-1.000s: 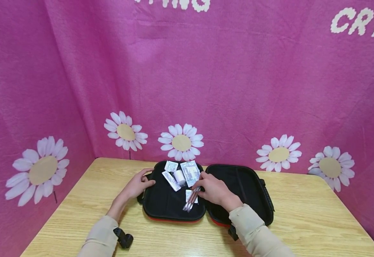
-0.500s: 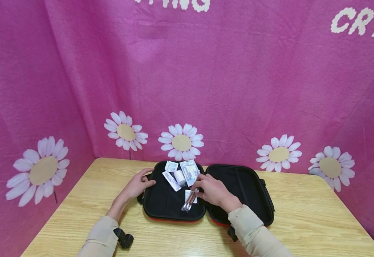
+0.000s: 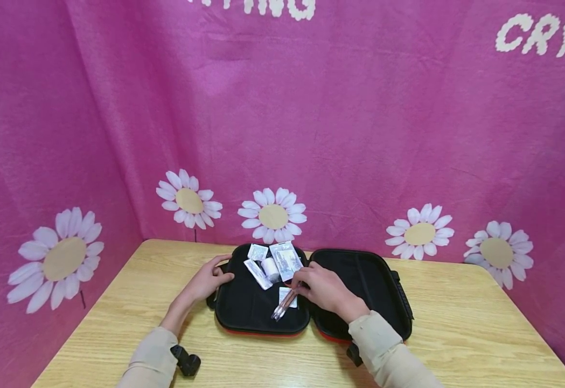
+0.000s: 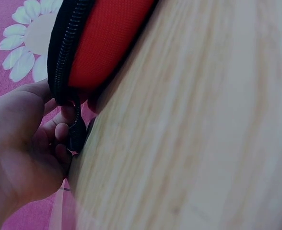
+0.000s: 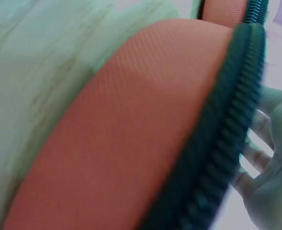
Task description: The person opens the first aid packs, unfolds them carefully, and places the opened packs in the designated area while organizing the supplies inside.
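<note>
An open black case (image 3: 243, 315) with red outer sides lies spread on the wooden table. At its left edge, my left hand (image 3: 209, 279) grips the rim, thumb over the top; in the left wrist view its fingers curl beside the black handle (image 4: 76, 134). My right hand (image 3: 323, 288) pinches a packet of brown-stemmed cotton swabs (image 3: 284, 306) over the left half. Under the swabs lies a small white packet (image 3: 289, 298), partly covered. Past the fingertips are a white roll (image 3: 270, 269), a large printed packet (image 3: 287, 258) and smaller packets (image 3: 258, 252).
The case's right half (image 3: 362, 285) lies open beneath my right forearm, its red side and zipper (image 5: 213, 143) close to the right wrist camera. Behind the table hangs a pink cloth (image 3: 340, 134) with daisies. The wooden table (image 3: 461, 323) extends around the case.
The swab packet in my right hand has shifted slightly left, and its lower ends swing left. My left hand stays on the case rim. The head view has moved very slightly.
</note>
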A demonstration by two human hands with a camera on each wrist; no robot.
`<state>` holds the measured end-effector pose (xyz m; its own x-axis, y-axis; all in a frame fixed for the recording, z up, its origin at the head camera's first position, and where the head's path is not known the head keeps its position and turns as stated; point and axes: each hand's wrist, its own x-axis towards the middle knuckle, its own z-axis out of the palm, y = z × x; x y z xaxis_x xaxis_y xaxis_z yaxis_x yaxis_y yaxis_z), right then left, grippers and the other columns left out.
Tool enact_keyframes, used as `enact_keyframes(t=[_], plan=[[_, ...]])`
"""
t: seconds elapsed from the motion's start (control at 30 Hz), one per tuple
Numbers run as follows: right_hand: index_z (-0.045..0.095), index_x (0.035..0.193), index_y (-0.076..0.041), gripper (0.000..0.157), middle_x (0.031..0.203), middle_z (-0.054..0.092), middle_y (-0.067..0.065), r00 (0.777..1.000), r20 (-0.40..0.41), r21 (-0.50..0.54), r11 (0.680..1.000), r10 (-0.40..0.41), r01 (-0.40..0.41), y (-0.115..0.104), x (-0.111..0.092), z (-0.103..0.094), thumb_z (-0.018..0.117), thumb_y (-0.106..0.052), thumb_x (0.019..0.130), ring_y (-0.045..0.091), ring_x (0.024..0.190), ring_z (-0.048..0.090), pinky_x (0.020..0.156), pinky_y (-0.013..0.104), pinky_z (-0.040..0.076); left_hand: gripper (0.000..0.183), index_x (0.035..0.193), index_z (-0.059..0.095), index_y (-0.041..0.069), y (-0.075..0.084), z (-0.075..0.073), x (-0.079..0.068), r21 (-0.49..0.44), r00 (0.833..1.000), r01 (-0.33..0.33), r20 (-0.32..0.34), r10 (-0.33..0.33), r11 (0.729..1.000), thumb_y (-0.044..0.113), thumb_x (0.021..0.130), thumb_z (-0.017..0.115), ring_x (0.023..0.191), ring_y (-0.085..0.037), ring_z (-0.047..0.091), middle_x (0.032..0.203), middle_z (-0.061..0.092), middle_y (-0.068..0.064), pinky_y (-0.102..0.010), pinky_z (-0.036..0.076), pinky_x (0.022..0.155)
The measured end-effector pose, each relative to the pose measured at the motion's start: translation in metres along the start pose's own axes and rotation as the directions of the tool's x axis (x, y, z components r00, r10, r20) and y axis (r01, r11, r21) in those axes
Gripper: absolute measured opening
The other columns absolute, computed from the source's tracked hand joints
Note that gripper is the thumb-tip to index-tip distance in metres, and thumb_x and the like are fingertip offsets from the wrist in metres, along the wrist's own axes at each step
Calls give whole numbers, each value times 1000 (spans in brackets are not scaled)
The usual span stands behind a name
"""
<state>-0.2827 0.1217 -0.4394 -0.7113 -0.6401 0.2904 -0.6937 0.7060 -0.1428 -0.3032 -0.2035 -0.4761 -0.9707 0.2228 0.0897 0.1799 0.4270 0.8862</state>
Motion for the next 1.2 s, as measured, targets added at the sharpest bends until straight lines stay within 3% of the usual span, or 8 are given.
enact_keyframes(t=[0.2,0.47,0.7,1.2], plan=[[70,90,-24,9,92,64,-12,999,-32,27,999,-43,44,5,-5,-6,74,-16,88,6,83,55,70,27,50,59,145,42,-4,-2,1,1,2,1000,-4,4,4,1000,11,93,66,51,-9,42,62,48,1,-25,38,51],[75,93,-16,8,89,66,-8,994,-86,171,982,-70,84,18,-17,-18,75,-10,87,2,79,58,73,24,52,58,145,42,-4,-1,2,1,0,1000,4,4,-4,1000,10,93,65,51,-7,42,62,47,3,-24,37,51],[76,97,-11,14,92,68,-4,994,-105,310,950,-6,39,31,-33,-31,74,-3,86,2,79,61,71,22,54,58,145,42,-3,-1,1,2,1,1000,10,6,-10,1000,10,93,65,51,-7,41,62,48,2,-23,37,51],[76,99,-6,19,92,67,3,972,-186,422,905,143,-53,58,-74,-56,74,3,83,2,73,62,63,23,54,57,145,42,-4,0,1,0,-3,1000,11,4,-11,1000,9,94,65,51,-6,41,62,47,2,-23,36,51]])
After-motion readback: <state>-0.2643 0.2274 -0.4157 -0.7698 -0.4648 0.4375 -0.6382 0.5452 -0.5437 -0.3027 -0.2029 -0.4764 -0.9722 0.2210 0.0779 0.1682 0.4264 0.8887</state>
